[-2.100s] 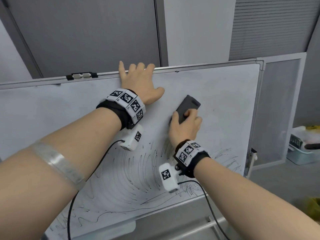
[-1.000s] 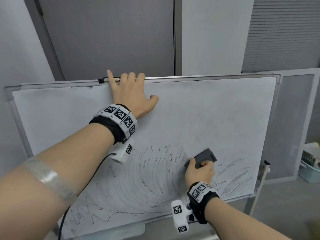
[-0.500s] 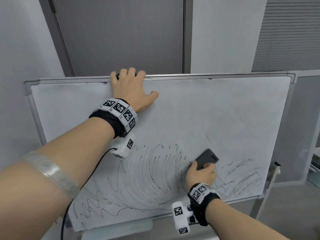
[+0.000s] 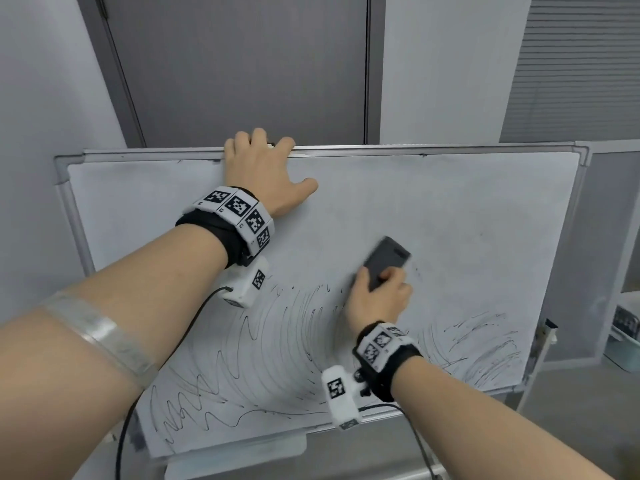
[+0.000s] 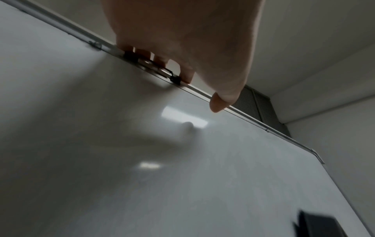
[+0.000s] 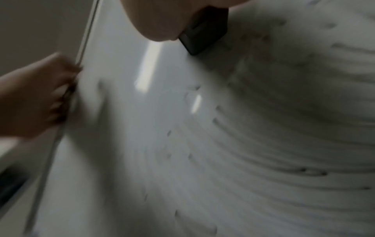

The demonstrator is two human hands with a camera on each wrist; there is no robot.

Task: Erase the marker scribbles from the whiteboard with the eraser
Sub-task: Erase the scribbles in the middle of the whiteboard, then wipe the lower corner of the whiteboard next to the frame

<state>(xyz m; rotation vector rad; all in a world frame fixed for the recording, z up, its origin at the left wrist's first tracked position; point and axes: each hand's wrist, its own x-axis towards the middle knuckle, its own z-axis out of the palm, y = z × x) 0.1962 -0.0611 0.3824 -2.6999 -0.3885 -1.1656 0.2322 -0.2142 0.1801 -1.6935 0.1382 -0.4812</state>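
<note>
A framed whiteboard (image 4: 467, 209) tilts in front of me, its upper half wiped and black marker scribbles (image 4: 263, 368) covering the lower half. My right hand (image 4: 379, 299) grips a dark grey eraser (image 4: 386, 263) and presses it flat on the board just above the scribbles, near the middle. In the right wrist view the eraser (image 6: 205, 33) shows under my palm, blurred. My left hand (image 4: 263, 168) hooks its fingers over the board's top rail (image 4: 415, 149), thumb spread on the white face. In the left wrist view the fingers (image 5: 182, 73) curl over the rail (image 5: 253, 123).
A grey door and wall stand behind the board. A second framed panel (image 4: 602, 258) leans to the right, with a pale bin (image 4: 623, 341) on the floor beyond it. The marker tray (image 4: 239, 455) runs under the board's bottom edge. Sensor cables hang from both wrists.
My right hand has swept the eraser up from the scribbled band toward the board's middle. The left hand's fingers have curled further over the top rail. My view has shifted left.
</note>
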